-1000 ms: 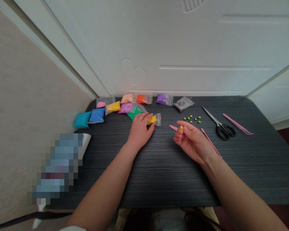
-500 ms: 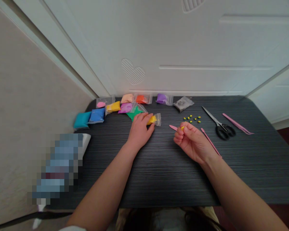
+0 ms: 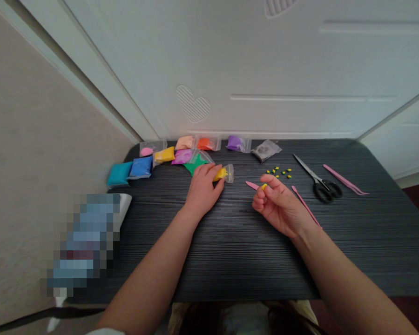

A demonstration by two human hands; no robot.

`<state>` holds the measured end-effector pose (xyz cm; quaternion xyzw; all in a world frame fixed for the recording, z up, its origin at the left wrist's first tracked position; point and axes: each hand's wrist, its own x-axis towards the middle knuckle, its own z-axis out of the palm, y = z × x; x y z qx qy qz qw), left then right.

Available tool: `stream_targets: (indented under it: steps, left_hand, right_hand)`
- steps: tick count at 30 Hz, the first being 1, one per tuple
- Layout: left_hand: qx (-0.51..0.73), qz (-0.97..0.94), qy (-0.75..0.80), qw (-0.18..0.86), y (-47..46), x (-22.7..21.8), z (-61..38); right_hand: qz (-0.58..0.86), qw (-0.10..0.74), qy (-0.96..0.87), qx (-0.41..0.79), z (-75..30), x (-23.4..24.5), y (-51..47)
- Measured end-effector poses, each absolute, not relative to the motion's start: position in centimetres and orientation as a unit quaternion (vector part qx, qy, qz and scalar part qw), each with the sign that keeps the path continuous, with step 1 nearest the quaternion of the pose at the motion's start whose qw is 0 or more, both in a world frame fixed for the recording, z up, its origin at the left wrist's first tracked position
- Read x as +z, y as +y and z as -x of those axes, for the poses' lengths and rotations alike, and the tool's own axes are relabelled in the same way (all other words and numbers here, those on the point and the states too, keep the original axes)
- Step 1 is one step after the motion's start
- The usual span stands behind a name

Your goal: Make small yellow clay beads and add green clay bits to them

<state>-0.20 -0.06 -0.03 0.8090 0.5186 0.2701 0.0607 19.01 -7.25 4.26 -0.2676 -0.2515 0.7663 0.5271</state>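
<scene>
My left hand (image 3: 203,190) lies over a small clear bag of yellow clay (image 3: 222,174), its fingers and thumb on either side of it. Part of that bag is hidden beneath the hand. In my right hand (image 3: 277,202), a small piece of yellow clay (image 3: 264,186) sits between thumb and curled fingers, with the index finger raised off it. Just beyond, several tiny yellow-and-green clay pieces (image 3: 277,171) are scattered on the table. A pink modelling tool (image 3: 252,185) lies partly behind my right hand, and a thin pink tool (image 3: 306,207) lies to its right.
Bags of coloured clay line the back left, among them blue (image 3: 141,167), green (image 3: 195,165) and purple (image 3: 234,143). A grey bag (image 3: 266,150) lies behind the pieces. Scissors (image 3: 317,179) and pink tweezers (image 3: 344,179) are at right. A pixelated device (image 3: 87,242) stands at left.
My right index finger has lifted away from the yellow clay piece. My left hand has stayed in place on the bag.
</scene>
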Motion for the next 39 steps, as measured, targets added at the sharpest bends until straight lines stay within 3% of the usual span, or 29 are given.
stream_targets:
  steps: [39]
  left_hand:
    - [0.257, -0.809, 0.525, 0.058, -0.01, 0.05, 0.22]
  right_hand:
    - [0.261, 0.563, -0.238, 0.747, -18.75, 4.72, -7.05]
